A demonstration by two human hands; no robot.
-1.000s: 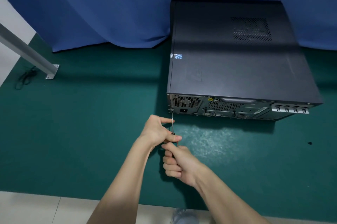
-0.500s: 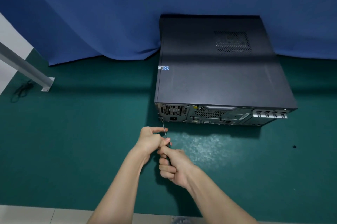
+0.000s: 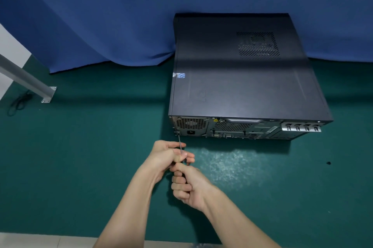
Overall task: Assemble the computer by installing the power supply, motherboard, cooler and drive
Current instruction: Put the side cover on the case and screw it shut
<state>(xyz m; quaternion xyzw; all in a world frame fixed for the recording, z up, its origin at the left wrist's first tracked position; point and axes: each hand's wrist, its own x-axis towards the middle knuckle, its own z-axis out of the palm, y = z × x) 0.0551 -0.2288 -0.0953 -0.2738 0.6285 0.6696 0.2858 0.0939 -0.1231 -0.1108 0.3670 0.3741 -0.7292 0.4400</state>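
Note:
A black computer case (image 3: 238,78) lies flat on the green mat with its side panel closed and its rear panel facing me. The power supply fan grille (image 3: 190,123) and socket show at the rear's left end. A thin screwdriver (image 3: 180,144) points its tip at the lower left corner of the rear panel. My right hand (image 3: 189,187) grips the handle, which is mostly hidden in the fist. My left hand (image 3: 168,157) pinches the shaft just ahead of the handle.
Blue curtain (image 3: 121,15) hangs behind the case. A grey metal leg (image 3: 26,80) with a bolted foot and a black cable (image 3: 18,102) sit at the far left. A small dark screw (image 3: 328,163) lies on the mat (image 3: 80,147) at the right.
The view has shifted a little, so the case sits lower and further left in the frame than a second ago. Both hands stay on the screwdriver at the same corner.

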